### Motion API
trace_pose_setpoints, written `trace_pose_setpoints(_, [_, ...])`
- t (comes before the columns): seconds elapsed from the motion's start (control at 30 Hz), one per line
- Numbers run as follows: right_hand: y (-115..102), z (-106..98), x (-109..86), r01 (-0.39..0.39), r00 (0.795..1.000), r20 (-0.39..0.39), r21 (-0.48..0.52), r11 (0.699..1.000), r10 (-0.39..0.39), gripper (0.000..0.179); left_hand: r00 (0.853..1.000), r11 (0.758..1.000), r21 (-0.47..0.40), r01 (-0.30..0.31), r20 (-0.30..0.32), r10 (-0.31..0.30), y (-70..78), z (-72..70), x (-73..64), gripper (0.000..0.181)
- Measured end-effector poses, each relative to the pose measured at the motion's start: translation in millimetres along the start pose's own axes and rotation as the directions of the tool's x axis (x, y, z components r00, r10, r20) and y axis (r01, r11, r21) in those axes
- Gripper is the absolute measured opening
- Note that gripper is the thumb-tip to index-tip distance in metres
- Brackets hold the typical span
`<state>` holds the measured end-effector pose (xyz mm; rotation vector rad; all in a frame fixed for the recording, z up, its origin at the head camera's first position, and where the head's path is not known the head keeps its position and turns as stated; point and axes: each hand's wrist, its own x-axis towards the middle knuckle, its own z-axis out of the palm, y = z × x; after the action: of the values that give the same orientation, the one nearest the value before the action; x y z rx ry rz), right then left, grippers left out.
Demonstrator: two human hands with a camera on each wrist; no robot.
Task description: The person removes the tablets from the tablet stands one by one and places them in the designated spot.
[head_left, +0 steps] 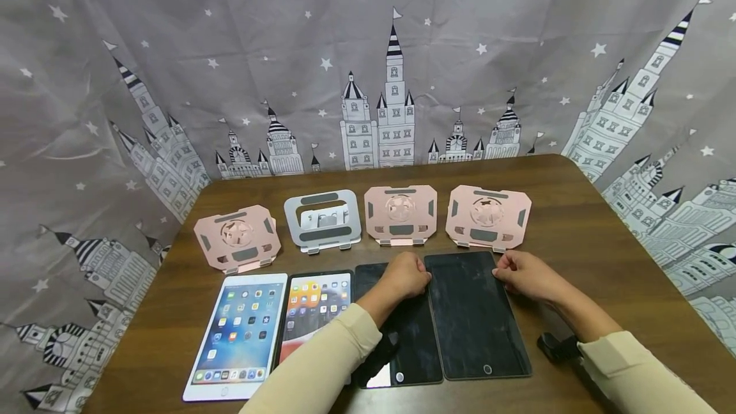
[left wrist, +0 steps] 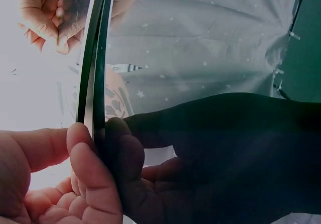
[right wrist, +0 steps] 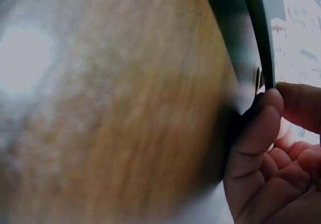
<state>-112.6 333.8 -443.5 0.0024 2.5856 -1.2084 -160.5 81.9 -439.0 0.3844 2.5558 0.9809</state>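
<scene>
At the right end of a row of tablets, a black tablet (head_left: 477, 312) with a dark screen is pinched at its upper side edges by both hands. My left hand (head_left: 406, 275) has thumb and forefinger on the left edge, and my right hand (head_left: 522, 276) pinches the right edge near the top corner. The left wrist view shows the thumb and curled fingers (left wrist: 93, 169) at the thin edge. A similar pinch by the right fingers (right wrist: 256, 143) appears in the right wrist view. Partly under the left forearm lies another black tablet (head_left: 416, 347).
Further left lie a black-framed tablet (head_left: 316, 305) with a lit screen and a white tablet (head_left: 244, 331). Behind the row stand a pink stand (head_left: 209, 235), a light blue stand (head_left: 291, 216) and two more pink stands, all on the brown table (head_left: 586, 222). A castle-printed grey curtain (head_left: 460, 82) hangs behind.
</scene>
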Motion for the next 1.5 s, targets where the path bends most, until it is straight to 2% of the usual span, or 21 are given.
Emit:
trace_pose_setpoints(0.13, [-1,0,-2.0,-0.006,1.000,-0.007,0.002,1.000,0.006,0.013,1.000,1.000,-0.022,0.002,0.011,-0.002,0.9,1.3,-1.3,0.027])
trace_pose_setpoints(0.33, [-4,-3,0.0,-0.011,1.000,-0.007,-0.016,1.000,0.010,0.013,0.998,0.996,0.071,-0.044,-0.031,0.046,2.9,1.3,0.5,0.027])
trace_pose_setpoints(0.6, [-4,-5,1.4,-0.021,1.000,-0.003,-0.010,1.000,0.021,0.014,0.997,0.989,0.137,-0.050,-0.050,0.057,3.5,3.5,5.6,0.028])
trace_pose_setpoints(0.93, [-2,-2,3.0,-0.022,0.999,-0.030,-0.035,0.999,0.020,0.014,0.994,0.987,0.148,-0.066,-0.077,0.078,3.3,4.6,6.7,0.031])
trace_pose_setpoints(1.2, [0,-3,1.3,-0.050,0.998,-0.051,-0.041,0.998,0.048,0.015,0.995,0.987,0.144,-0.076,-0.058,0.085,5.1,4.0,7.4,0.026])
trace_pose_setpoints(1.3, [1,-5,2.4,-0.059,0.997,-0.039,0.016,0.998,0.060,0.018,0.994,0.987,0.139,-0.085,-0.055,0.094,5.2,3.8,8.7,0.025])
trace_pose_setpoints(1.4, [5,-10,3.4,-0.068,0.998,0.003,0.135,0.989,0.068,0.023,0.994,0.991,0.100,-0.092,-0.041,0.097,5.4,3.3,9.0,0.024])
trace_pose_setpoints(1.5, [10,-16,2.5,-0.080,0.996,0.066,0.276,0.958,0.064,0.030,0.995,0.993,-0.083,-0.084,0.044,0.088,1.8,0.3,7.9,0.020])
